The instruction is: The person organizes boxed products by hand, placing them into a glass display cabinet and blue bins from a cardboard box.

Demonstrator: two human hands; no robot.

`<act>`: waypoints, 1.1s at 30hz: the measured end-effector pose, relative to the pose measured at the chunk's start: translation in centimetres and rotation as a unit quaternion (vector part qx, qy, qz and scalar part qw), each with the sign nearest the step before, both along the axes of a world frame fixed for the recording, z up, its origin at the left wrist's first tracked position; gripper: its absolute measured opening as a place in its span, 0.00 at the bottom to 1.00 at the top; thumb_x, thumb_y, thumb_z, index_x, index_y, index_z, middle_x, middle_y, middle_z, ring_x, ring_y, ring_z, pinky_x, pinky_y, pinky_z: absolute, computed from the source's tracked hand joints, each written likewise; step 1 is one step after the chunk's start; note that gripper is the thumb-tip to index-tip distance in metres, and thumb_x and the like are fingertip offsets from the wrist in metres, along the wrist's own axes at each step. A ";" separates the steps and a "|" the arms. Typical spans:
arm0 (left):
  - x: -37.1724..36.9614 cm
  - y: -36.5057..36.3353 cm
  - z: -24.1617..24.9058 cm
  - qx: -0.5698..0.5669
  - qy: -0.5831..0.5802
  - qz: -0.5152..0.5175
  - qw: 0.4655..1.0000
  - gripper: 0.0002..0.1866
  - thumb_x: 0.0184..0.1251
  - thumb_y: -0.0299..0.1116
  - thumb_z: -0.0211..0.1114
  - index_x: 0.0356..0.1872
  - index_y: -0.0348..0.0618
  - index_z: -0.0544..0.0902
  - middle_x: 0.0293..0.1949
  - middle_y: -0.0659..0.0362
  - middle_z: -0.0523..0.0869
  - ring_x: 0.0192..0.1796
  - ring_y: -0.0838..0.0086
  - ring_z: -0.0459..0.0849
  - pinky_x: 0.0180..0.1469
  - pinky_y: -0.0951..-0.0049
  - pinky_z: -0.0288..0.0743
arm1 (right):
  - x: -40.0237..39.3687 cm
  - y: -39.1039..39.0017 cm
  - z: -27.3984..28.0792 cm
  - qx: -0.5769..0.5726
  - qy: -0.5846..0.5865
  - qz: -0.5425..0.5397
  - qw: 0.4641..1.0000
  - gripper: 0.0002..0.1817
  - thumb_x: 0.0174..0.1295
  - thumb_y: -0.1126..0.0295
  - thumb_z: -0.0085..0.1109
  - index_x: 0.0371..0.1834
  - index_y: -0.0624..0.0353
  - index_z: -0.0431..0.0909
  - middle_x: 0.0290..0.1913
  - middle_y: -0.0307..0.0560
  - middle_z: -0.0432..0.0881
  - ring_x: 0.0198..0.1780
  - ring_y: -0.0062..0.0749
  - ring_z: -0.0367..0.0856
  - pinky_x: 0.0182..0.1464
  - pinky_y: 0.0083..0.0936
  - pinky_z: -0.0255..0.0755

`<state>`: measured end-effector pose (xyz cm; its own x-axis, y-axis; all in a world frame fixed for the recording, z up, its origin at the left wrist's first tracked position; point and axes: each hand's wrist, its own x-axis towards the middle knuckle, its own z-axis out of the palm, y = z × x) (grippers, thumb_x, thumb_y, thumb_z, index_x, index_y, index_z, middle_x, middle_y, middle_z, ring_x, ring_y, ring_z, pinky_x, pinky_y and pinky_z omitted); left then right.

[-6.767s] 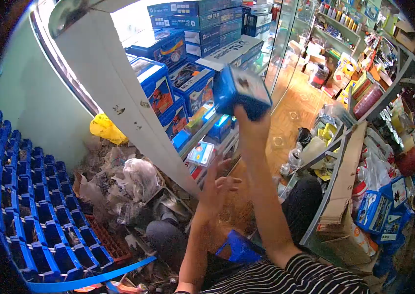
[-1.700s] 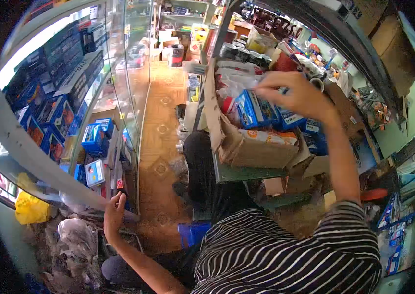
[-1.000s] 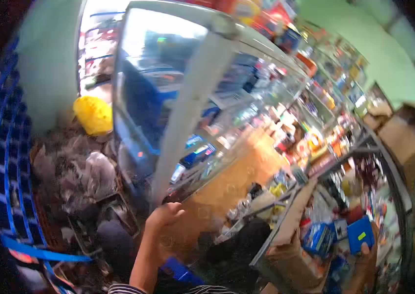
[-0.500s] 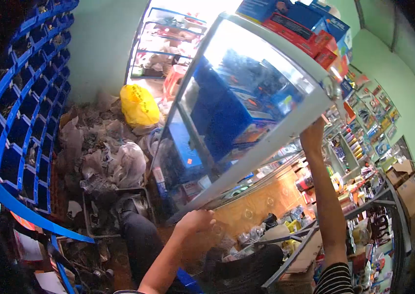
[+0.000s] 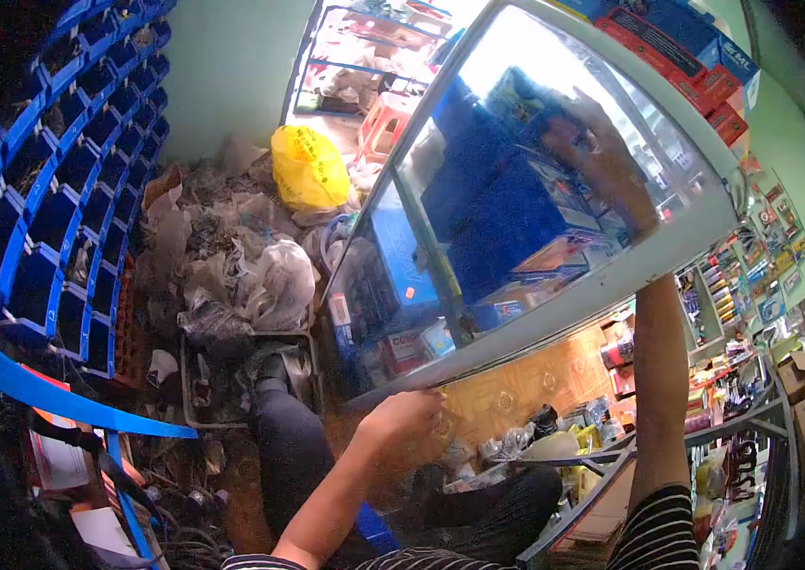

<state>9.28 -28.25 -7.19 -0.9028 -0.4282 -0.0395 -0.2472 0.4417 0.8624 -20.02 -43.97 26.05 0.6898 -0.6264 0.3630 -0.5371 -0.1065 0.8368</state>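
A glass-fronted display case with a pale frame stands tilted across my view. Blue boxes are stacked behind its glass. My right hand shows through the pane, the forearm passing behind the lower frame. It is near a dark blue-green package at the top of the stack; glare and blur hide whether its fingers grip anything. My left hand is closed, knuckles up, just under the case's lower edge. Whether it touches the frame or holds something small is hidden.
Blue bins line the left wall. Crumpled plastic wrapping, a yellow bag and a black tray lie on the floor. A red stool stands behind. Metal shelving with goods is at right.
My right hand has moved from the case's frame edge to behind the glass, up near the boxes. The left hand stays closed by the lower edge. My view has shifted slightly.
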 end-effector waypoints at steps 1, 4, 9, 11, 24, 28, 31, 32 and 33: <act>-0.3 0.1 -0.8 -0.005 0.015 0.012 1.000 0.21 0.67 0.38 0.56 0.58 0.40 0.79 0.52 0.43 0.84 0.53 0.49 0.83 0.55 0.53 0.78 | 1.1 0.1 0.0 0.092 -0.143 -0.004 0.985 0.32 0.59 0.61 0.72 0.67 0.58 0.74 0.62 0.51 0.78 0.61 0.35 0.77 0.63 0.33 0.73; -0.6 0.5 -1.3 -0.012 0.026 0.025 0.999 0.20 0.69 0.38 0.55 0.57 0.40 0.80 0.52 0.42 0.84 0.52 0.48 0.83 0.54 0.53 0.78 | 4.1 0.2 0.1 0.222 -0.498 0.035 0.837 0.28 0.61 0.62 0.70 0.64 0.59 0.76 0.60 0.52 0.79 0.59 0.37 0.79 0.60 0.33 0.75; 2.5 0.3 7.4 0.062 -0.073 0.001 0.995 0.20 0.70 0.40 0.54 0.56 0.39 0.80 0.50 0.41 0.84 0.51 0.47 0.84 0.54 0.51 0.78 | 7.2 -1.3 0.4 0.133 -0.419 -0.137 0.888 0.19 0.67 0.57 0.61 0.56 0.55 0.81 0.61 0.57 0.77 0.62 0.43 0.76 0.59 0.37 0.72; 1.0 0.4 4.2 0.055 -0.038 0.009 0.998 0.21 0.70 0.41 0.55 0.57 0.39 0.79 0.49 0.41 0.84 0.50 0.47 0.84 0.54 0.50 0.78 | 6.0 -3.7 0.1 0.057 -0.248 -0.159 0.954 0.17 0.69 0.57 0.57 0.55 0.52 0.83 0.62 0.58 0.76 0.64 0.46 0.73 0.61 0.40 0.69; -1.9 0.8 1.0 -0.231 -0.082 -0.053 0.968 0.21 0.72 0.44 0.54 0.53 0.35 0.79 0.44 0.42 0.85 0.49 0.48 0.85 0.53 0.51 0.78 | 3.1 -4.1 -0.7 0.025 -0.201 -0.099 0.974 0.16 0.67 0.62 0.59 0.56 0.53 0.80 0.60 0.57 0.77 0.65 0.50 0.72 0.66 0.43 0.67; -3.6 1.2 -1.9 -0.095 -0.022 -0.029 0.995 0.22 0.72 0.46 0.54 0.53 0.36 0.79 0.44 0.41 0.86 0.49 0.48 0.85 0.53 0.51 0.77 | 2.2 -2.3 -0.8 0.027 -0.213 -0.106 0.971 0.17 0.68 0.62 0.58 0.56 0.55 0.79 0.59 0.57 0.78 0.64 0.50 0.74 0.65 0.44 0.68; -3.7 1.3 -4.3 -0.112 -0.001 -0.021 0.993 0.23 0.72 0.46 0.54 0.55 0.36 0.79 0.45 0.40 0.85 0.49 0.47 0.85 0.55 0.49 0.76 | 1.9 -0.7 -0.7 0.036 -0.218 -0.096 0.971 0.17 0.68 0.63 0.58 0.57 0.56 0.78 0.58 0.57 0.78 0.63 0.51 0.75 0.65 0.44 0.68; -3.8 1.0 -4.2 -0.107 -0.015 -0.029 0.994 0.24 0.72 0.46 0.54 0.56 0.36 0.78 0.46 0.40 0.85 0.50 0.46 0.84 0.56 0.49 0.75 | 1.7 0.4 -0.6 0.039 -0.220 -0.085 0.971 0.17 0.68 0.63 0.58 0.57 0.56 0.78 0.58 0.57 0.79 0.63 0.51 0.75 0.65 0.44 0.69; -3.9 0.7 -4.1 -0.100 -0.029 -0.039 0.994 0.24 0.72 0.47 0.54 0.57 0.36 0.78 0.47 0.39 0.85 0.50 0.46 0.84 0.57 0.49 0.74 | 1.4 1.7 -0.6 0.043 -0.222 -0.069 0.972 0.17 0.68 0.63 0.58 0.57 0.57 0.78 0.58 0.57 0.79 0.62 0.51 0.75 0.65 0.44 0.69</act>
